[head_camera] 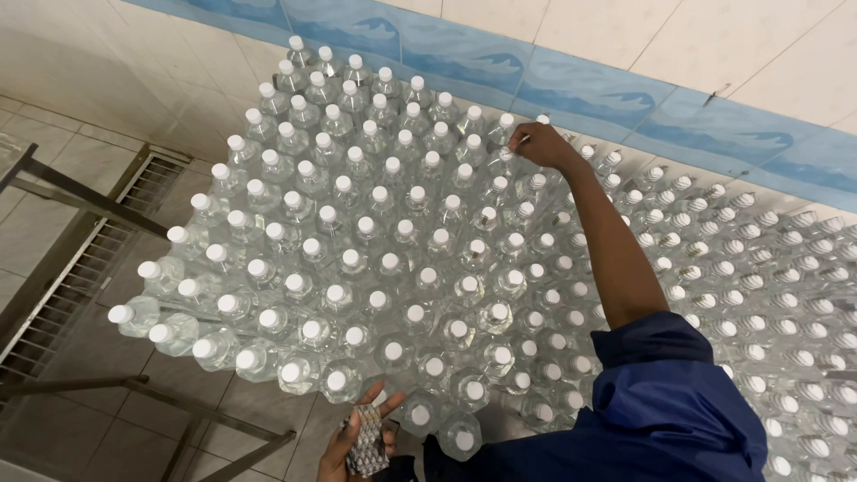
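Here we stretch our right hand (538, 143) far over the bottles (375, 259), fingers pinched at a cap; leaning could topple them. Our left hand (361, 439) clutches a strip of labels (367, 446).

A tiled floor (62, 187) carries tightly packed clear white-capped bottles (357, 259).
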